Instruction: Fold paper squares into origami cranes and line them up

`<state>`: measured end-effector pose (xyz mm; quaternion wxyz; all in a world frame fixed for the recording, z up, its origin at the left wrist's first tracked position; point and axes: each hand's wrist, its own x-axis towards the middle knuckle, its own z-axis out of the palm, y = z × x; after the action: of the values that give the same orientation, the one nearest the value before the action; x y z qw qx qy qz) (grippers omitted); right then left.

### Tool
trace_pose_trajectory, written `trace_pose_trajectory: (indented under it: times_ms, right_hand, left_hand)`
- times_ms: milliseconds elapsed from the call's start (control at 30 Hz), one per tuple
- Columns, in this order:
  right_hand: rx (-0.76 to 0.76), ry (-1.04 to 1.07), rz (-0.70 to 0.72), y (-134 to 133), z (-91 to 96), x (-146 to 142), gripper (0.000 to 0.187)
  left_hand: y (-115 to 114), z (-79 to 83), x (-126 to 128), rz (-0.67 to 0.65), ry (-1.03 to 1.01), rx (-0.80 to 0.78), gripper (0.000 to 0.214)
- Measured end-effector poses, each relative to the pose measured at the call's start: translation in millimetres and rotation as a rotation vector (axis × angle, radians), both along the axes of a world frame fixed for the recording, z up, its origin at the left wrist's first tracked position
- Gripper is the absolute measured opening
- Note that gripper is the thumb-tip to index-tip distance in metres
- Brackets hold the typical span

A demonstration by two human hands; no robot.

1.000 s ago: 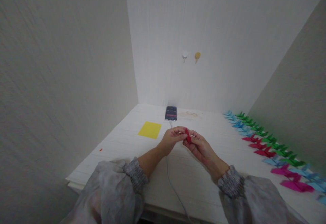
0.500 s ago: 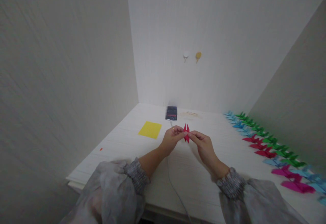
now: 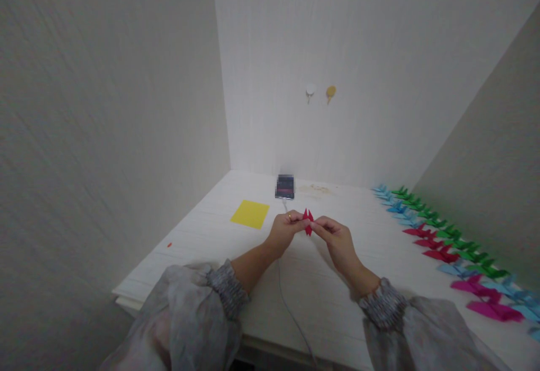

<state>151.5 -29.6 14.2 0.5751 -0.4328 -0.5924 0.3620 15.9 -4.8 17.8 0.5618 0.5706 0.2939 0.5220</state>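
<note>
A small piece of folded red origami paper (image 3: pixel 308 229) is held just above the table in front of me, with narrow points sticking out at its top and bottom. My left hand (image 3: pixel 284 232) pinches its left side between thumb and fingers. On its right side, my right hand (image 3: pixel 336 239) grips it the same way, thumb toward me. Both sets of fingertips cover the paper's middle. A flat yellow paper square (image 3: pixel 250 214) lies to the left, beyond my left forearm.
A phone (image 3: pixel 285 187) leans at the back, its cable (image 3: pixel 287 306) running to the front edge. Rows of folded paper cranes in green (image 3: pixel 448 230), red (image 3: pixel 441 254), blue and magenta (image 3: pixel 494 310) line the right side. Two hooks (image 3: pixel 331 92) are on the back wall. A small orange scrap (image 3: pixel 169 245) lies left.
The red paper's upper points look shorter and sit slightly lower than before. Both hands stay nearly in place, still pinching it. The whole view has shifted a little.
</note>
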Motion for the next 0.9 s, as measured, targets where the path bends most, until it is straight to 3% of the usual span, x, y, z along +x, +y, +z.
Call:
trace_pose_trajectory:
  times_ms: [267, 533, 900]
  right_hand:
    - [0.172, -0.128, -0.169, -3, 4.9, -1, 0.011]
    - [0.093, 0.006, -0.152, 7, -6.0, 2, 0.014]
    - [0.077, -0.05, -0.008, 4, -2.6, 3, 0.007]
  left_hand:
    - [3, -3.5, 4, 0.046, -0.016, 0.027, 0.022]
    - [6, -11.8, 5, 0.095, 0.049, 0.111, 0.026]
    - [6, -11.7, 3, 0.191, 0.144, 0.253, 0.023]
